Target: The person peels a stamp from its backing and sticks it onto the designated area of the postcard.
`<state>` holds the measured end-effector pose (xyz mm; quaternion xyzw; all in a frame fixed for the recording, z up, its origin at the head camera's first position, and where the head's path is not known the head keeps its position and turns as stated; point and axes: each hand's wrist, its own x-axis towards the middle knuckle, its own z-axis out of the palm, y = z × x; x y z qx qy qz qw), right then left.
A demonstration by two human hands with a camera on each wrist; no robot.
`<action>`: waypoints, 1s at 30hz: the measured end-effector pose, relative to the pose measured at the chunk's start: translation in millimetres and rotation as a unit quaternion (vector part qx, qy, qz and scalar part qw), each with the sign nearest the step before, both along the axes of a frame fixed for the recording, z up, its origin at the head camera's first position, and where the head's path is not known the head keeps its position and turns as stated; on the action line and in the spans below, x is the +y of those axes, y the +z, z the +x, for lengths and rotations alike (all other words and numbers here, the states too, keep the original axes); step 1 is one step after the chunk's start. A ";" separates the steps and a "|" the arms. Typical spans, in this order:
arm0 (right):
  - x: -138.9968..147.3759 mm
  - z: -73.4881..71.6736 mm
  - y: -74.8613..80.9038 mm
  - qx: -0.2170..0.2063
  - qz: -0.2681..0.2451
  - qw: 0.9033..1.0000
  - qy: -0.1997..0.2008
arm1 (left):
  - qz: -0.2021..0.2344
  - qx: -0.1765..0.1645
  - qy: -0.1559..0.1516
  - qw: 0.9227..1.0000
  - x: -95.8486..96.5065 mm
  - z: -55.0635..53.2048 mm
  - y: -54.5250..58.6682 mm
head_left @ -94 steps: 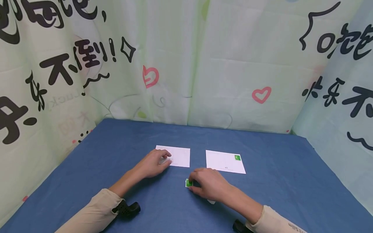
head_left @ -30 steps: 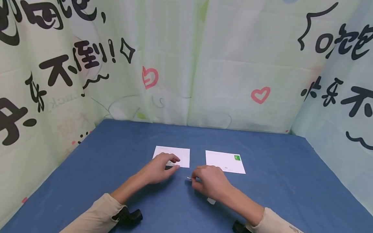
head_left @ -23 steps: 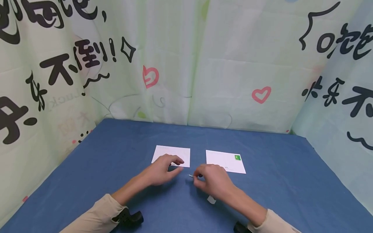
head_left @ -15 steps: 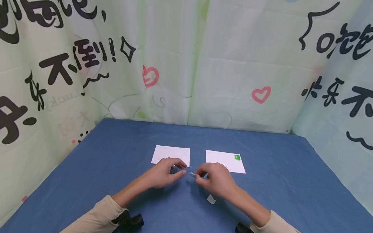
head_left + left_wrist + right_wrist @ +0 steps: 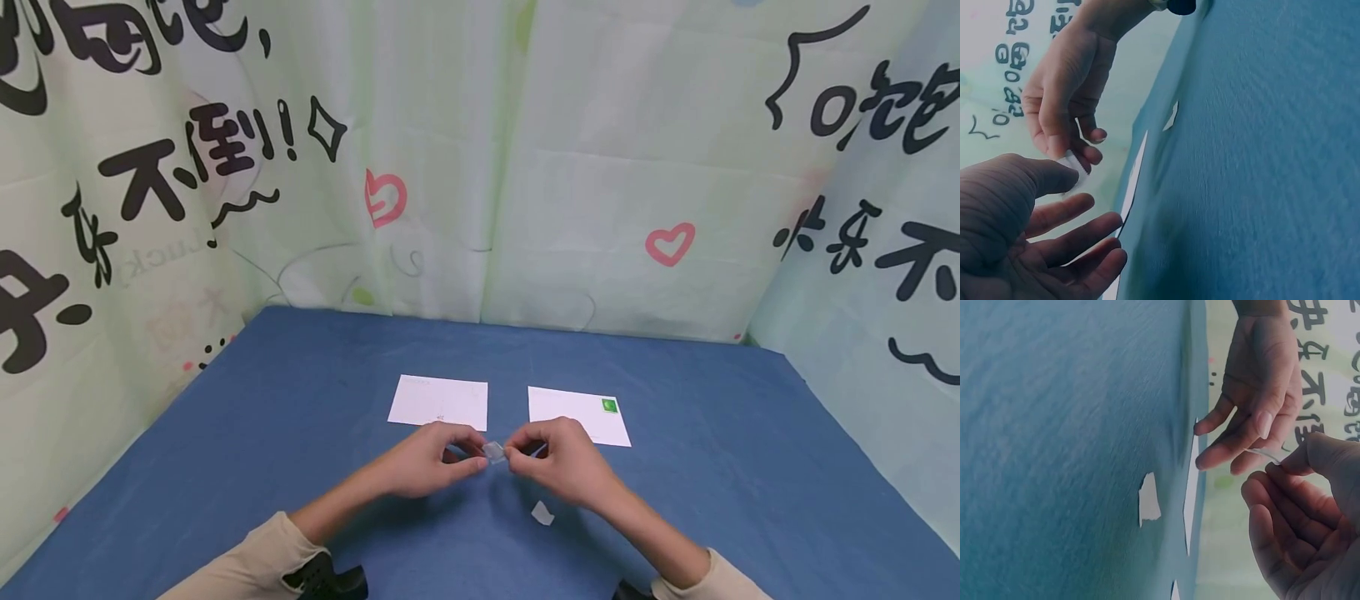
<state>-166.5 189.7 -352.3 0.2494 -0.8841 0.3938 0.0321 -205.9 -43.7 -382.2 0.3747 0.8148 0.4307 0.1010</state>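
Over the table, my right hand (image 5: 562, 458) pinches a small postage stamp (image 5: 493, 452) between thumb and fingertips. The stamp's pale back faces up in the head view, and the left wrist view shows its toothed edge. My left hand (image 5: 435, 460) reaches to the stamp's other side, its thumb and fingers parted around that edge; the right wrist view shows a gap below the left thumb. Behind the left hand lies a white envelope (image 5: 438, 402). Another white envelope (image 5: 573, 412) lies behind the right hand, with a green stamp (image 5: 609, 406) in its top right corner.
A torn scrap of white paper (image 5: 542, 513) lies on the blue tablecloth (image 5: 675, 500) below the right hand. A pale printed curtain (image 5: 585, 167) encloses the table at the back and sides.
The right hand has lifted the stamp from the table and turned its green face out of sight. My left hand has come right and nearer, off its envelope, up to the stamp.
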 end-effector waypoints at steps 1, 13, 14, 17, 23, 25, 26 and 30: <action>0.1 0.5 0.4 -0.008 -0.004 1.000 0.000 | 0.003 -0.005 -0.003 1.000 0.5 0.5 -0.4; 4.2 2.7 1.7 -0.071 -0.038 0.997 0.001 | 0.026 -0.039 -0.010 0.999 4.7 6.6 1.2; 4.4 2.7 1.7 -0.076 -0.041 0.996 0.003 | 0.028 -0.042 -0.010 0.999 4.7 7.1 1.6; 4.9 2.7 1.7 -0.088 -0.050 0.995 0.007 | 0.032 -0.048 -0.011 0.998 4.9 8.4 2.5; 5.3 3.7 2.9 -0.108 -0.069 0.992 0.010 | 0.042 -0.051 -0.011 0.998 5.0 10.3 3.1; 5.6 4.5 4.0 -0.117 -0.077 0.990 0.010 | 0.045 -0.056 -0.011 0.997 5.1 10.9 3.8; 5.8 4.9 4.5 -0.123 -0.082 0.989 0.009 | 0.047 -0.059 -0.010 0.997 5.1 11.2 4.1; 7.2 5.9 5.8 -0.147 -0.098 0.984 0.007 | 0.057 -0.068 -0.010 0.996 5.2 12.4 6.1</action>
